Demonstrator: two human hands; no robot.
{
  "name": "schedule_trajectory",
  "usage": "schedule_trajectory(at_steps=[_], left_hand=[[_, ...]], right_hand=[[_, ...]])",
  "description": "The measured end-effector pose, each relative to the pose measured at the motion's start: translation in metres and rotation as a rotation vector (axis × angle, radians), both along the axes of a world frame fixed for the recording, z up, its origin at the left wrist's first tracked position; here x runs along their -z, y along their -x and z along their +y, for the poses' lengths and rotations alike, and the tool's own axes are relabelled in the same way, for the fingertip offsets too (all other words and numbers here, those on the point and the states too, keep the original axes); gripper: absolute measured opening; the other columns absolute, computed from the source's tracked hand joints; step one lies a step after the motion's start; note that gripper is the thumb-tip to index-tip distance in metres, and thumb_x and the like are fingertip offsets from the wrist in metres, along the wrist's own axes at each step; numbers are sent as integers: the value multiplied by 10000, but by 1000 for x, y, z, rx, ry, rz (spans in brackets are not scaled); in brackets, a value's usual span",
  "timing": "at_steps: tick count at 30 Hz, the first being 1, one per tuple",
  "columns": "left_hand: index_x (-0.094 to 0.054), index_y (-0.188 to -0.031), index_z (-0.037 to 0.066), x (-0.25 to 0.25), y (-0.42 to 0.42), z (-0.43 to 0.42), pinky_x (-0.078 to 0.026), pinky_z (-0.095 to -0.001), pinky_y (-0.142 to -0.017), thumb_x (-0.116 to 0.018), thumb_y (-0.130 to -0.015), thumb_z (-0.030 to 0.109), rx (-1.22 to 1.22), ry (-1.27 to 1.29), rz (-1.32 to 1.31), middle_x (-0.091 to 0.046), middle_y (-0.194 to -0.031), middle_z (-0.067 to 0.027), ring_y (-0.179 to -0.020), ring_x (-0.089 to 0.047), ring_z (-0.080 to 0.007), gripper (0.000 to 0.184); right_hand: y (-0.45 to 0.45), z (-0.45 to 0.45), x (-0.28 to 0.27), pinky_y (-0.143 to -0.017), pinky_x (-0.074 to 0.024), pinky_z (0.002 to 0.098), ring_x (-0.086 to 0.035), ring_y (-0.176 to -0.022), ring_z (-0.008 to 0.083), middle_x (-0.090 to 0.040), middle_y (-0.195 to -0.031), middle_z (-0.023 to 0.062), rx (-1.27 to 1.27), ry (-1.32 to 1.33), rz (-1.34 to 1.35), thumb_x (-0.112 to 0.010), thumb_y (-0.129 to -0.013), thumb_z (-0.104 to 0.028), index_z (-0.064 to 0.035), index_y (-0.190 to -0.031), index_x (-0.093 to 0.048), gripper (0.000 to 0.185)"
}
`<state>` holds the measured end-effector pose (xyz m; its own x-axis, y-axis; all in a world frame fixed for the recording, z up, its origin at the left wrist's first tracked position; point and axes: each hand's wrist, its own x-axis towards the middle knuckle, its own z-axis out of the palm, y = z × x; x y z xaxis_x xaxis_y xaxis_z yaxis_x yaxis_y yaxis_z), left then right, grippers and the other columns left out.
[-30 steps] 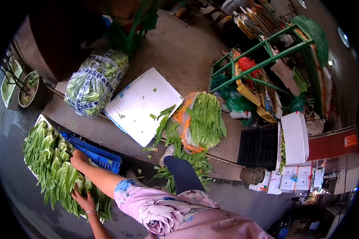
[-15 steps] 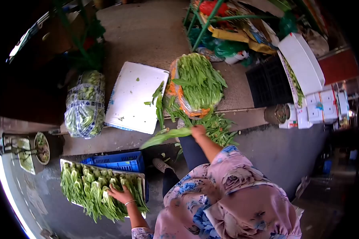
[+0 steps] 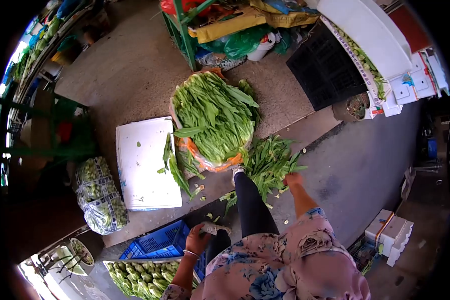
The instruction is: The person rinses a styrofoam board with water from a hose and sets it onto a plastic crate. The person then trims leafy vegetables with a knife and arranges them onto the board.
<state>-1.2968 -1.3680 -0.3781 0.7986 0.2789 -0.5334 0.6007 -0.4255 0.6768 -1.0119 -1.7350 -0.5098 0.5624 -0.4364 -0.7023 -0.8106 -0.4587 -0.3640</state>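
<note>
My left hand point(image 3: 198, 241) is over the corner of the blue plastic crate point(image 3: 157, 241), beside a shoe. Its fingers are loosely bent and apart, with nothing visible in them. My right hand point(image 3: 292, 179) is low at the right edge of a heap of loose green leaves point(image 3: 267, 162). Its fingers are closed, and what they hold, if anything, I cannot make out. A large bundle of long leafy greens point(image 3: 212, 112) lies in an orange-edged plastic bag ahead of me. Trimmed leafy heads point(image 3: 145, 277) fill a white tray at the lower left, partly out of view.
A white foam board point(image 3: 147, 165) with leaf scraps lies left of the bundle. Beyond it sits a wrapped vegetable bale point(image 3: 100, 195). A black crate point(image 3: 325, 70) and white foam boxes point(image 3: 415, 82) stand at the right. A green metal frame point(image 3: 185, 42) rises at the back.
The long leafy stalk is no longer seen in my right hand, which has moved right to the leaf heap. My left hand has left the tray's greens. The view has shifted.
</note>
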Motion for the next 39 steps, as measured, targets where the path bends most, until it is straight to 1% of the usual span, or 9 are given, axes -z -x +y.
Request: schedule_trajectory(at_steps=[5,8,19,22,24,27,31,37,39], left_hand=[[-521,-1042,64,78,-106,-45,-435,-357,-814,-641,-704,219,61,142,211,-563,-996,-150,-944,-535,-314,391],[-521,-1048,63,127,-147,-70,-434,-359,-818,-633,-716,232,72,212,324,-567,-1002,-145,-951,-541,-301,389],[-532,-1039,54,194,-218,-112,-454,-337,-799,-630,-734,182,-130,306,693,-582,-989,-139,-921,-570,-265,345],[-534,-1034,50,183,-228,-112,-452,-337,-804,-631,-737,183,-180,331,709,-586,-983,-137,-913,-574,-267,340],[-531,-1034,44,175,-239,-109,-452,-337,-804,-630,-736,181,-219,331,678,-587,-986,-135,-912,-577,-261,343],[-527,-1033,40,165,-236,-104,-454,-339,-791,-630,-734,177,-278,319,617,-589,-967,-132,-900,-579,-257,344],[-537,-1011,44,161,-247,-90,-458,-338,-733,-632,-729,178,-303,335,550,-587,-901,-119,-826,-581,-249,326],[-446,-1182,23,143,-321,-22,-396,-348,-887,-694,-694,358,-406,575,109,-508,-1168,-140,-1108,-470,-242,642],[-227,-1326,25,93,-336,3,-183,-440,-1029,-728,-603,472,-436,776,-111,-271,-1363,-133,-1276,-216,-276,986]], right_hand=[[-158,6,166,-488,-351,406,-443,-473,214,-422,-512,63,-669,170,12,-563,-797,-183,-85,-593,-483,240],[-272,71,182,-559,-396,434,-477,-554,260,-479,-604,90,-567,140,166,-482,-848,-359,-71,-671,-526,341],[-412,192,395,-813,-434,371,-559,-955,310,-597,-980,179,-310,-230,-361,-774,-495,-383,-26,-1042,-563,687],[-411,194,377,-787,-446,365,-577,-907,303,-607,-945,178,-299,-175,20,-782,-479,-355,-36,-1021,-572,663],[-420,198,310,-869,-398,380,-492,-1041,289,-467,-1215,161,-272,-146,136,-699,-623,-370,7,-1242,-369,796],[-411,135,332,-993,-145,503,-267,-1226,301,-343,-1311,160,746,-1011,-528,-324,-882,-202,0,-1215,-399,397],[-390,91,204,-749,-451,336,-550,-894,221,-546,-1038,149,-221,10,-679,-687,-651,-149,8,-1051,-487,475],[-263,127,10,-777,-459,320,-544,-901,200,-543,-1004,119,-549,-539,-431,-688,-641,-112,12,-1104,-437,541],[-204,157,-35,-805,-445,313,-542,-905,180,-548,-1003,102,-642,-724,-350,-700,-627,-103,14,-1110,-440,561]])
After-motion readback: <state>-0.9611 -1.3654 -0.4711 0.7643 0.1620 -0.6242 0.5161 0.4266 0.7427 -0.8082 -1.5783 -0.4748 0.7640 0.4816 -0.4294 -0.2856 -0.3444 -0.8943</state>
